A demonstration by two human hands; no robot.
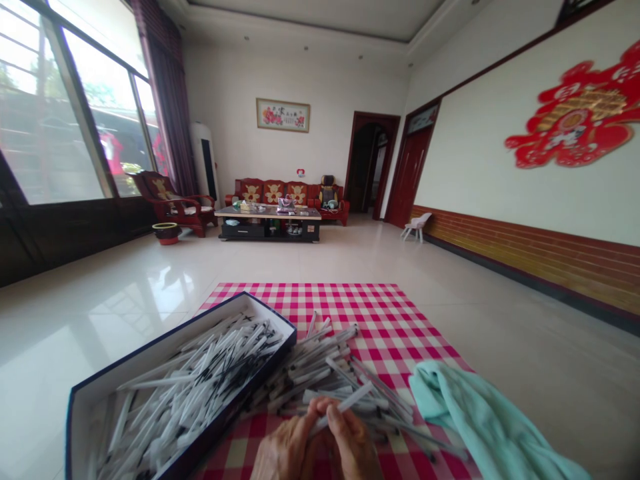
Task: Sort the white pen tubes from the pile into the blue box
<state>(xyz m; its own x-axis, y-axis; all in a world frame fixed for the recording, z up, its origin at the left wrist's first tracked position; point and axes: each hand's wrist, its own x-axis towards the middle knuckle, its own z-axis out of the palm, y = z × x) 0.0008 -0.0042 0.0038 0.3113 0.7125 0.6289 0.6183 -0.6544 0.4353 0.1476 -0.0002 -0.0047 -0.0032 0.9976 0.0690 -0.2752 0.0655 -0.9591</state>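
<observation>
Left hand (pixel 286 450) and right hand (pixel 354 448) sit close together at the bottom of the view, their fingertips (pixel 340 417) closed on one white plastic pen (pixel 356 397) that slants up and to the right out of the grip. Straight ahead of the grip, a loose heap of pens (pixel 320 367) lies crisscrossed on a red-and-white gingham cloth (pixel 320 300), its near end reaching the hands. Left of the grip, just beside the heap, a long open box (pixel 150 353) with a dark blue rim sits across the cloth's edge, packed with white pens with black parts (pixel 200 393). Right of the grip, a crumpled teal towel (pixel 475 413) trails over the cloth onto the glossy tile floor (pixel 550 373). Past the cloth, open floor runs well ahead of the grip to a low coffee table (pixel 267 223) before a red wooden sofa (pixel 285 193).
</observation>
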